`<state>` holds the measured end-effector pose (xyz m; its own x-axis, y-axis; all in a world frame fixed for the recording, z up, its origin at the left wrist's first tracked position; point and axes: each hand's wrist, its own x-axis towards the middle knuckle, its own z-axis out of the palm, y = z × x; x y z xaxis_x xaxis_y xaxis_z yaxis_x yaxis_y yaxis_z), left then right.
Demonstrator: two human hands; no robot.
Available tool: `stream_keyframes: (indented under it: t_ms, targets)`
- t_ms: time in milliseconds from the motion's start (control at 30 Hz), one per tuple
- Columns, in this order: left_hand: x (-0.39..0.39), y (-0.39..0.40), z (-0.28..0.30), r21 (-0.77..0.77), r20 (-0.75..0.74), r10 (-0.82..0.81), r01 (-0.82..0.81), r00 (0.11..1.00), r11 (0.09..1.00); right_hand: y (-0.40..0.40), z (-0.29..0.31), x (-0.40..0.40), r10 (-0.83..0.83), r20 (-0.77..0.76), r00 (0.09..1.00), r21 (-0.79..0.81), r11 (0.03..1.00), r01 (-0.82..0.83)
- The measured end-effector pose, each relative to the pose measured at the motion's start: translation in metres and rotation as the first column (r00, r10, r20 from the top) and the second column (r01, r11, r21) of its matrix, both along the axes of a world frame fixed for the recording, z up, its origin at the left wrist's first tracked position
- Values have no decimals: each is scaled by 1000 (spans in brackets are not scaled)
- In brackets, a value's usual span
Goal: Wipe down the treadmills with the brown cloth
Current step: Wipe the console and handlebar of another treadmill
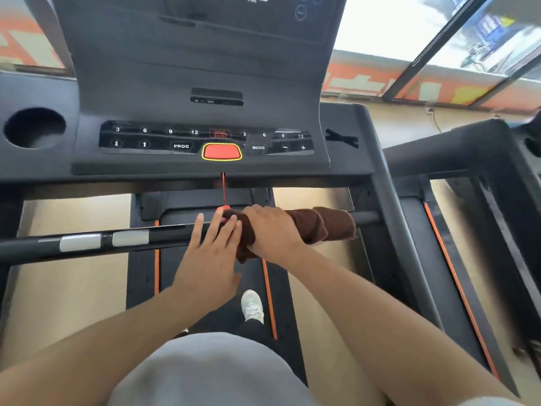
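The brown cloth (pixel 319 225) is draped and wrapped around the treadmill's black front handlebar (pixel 87 244), right of its middle. My right hand (pixel 270 232) grips the bar over the cloth's left part. My left hand (pixel 212 253) lies flat with fingers spread, its fingertips touching the cloth's left end at the bar. Two silver pulse sensors (pixel 80 242) sit on the bar to the left. The black console (pixel 205 139) with a red stop button (pixel 221 151) is just beyond the bar.
A red safety cord (pixel 223 189) hangs from the console down to the bar by my fingers. A cup holder (pixel 34 127) is at the left. A second treadmill (pixel 468 200) stands on the right. My white shoe (pixel 252 305) stands on the belt below.
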<state>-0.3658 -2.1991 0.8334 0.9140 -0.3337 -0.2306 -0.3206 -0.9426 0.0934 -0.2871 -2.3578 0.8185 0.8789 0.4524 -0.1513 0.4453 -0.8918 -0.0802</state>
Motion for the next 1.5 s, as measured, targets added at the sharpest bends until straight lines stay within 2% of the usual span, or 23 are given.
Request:
stream_keyframes:
  t_ms: [167, 233, 367, 500, 700, 833, 900, 1000, 1100, 1167, 1233, 1333, 1400, 1500]
  targets:
    - [7, -20, 17, 40, -34, 87, -85, 996, 996, -28, 2, 11, 74, -59, 996, -39, 996, -76]
    - [12, -27, 23, 30, -53, 121, -120, 991, 992, -62, 13, 15, 31, -122, 992, -90, 995, -42]
    - [23, -41, 29, 21, -69, 200, -199, 977, 980, -167, 37, 41, -136, -188, 973, -322, 944, 70]
    - [29, -49, 28, -33, -88, 329, -332, 940, 943, -205, 34, 49, -123, -166, 978, -340, 938, 61]
    - [22, -64, 22, -137, -52, 467, -469, 883, 872, -211, 21, 49, -23, -130, 991, -231, 973, -8]
    - [12, -61, 15, -248, -64, 532, -529, 845, 811, -192, 31, 63, 68, -360, 930, -135, 983, -124]
    - [4, -58, 13, -234, -62, 541, -540, 838, 809, -169, 31, 64, 139, -405, 903, -71, 981, -183]
    - [-5, -63, 14, -135, -54, 538, -540, 841, 831, -111, 21, 54, 265, -342, 902, 48, 963, -265]
    - [-2, -73, 16, -164, -70, 588, -591, 806, 790, -47, 13, 38, 325, -285, 902, 155, 944, -291]
    - [0, -76, 17, -180, -80, 621, -624, 780, 761, -25, 9, 33, 338, -234, 912, 155, 939, -308]
    - [1, -78, 18, -182, -77, 636, -638, 768, 748, -28, 4, 35, 337, -233, 912, 137, 940, -312]
    - [2, -80, 17, -171, -65, 648, -649, 759, 742, -64, 8, 46, 313, -309, 898, 73, 949, -306]
    - [1, -82, 16, -159, -65, 653, -654, 755, 740, -108, 17, 58, 255, -363, 896, -50, 955, -292]
    - [0, -82, 15, -178, -77, 657, -659, 750, 731, -181, 36, 74, 107, -429, 897, -310, 915, -257]
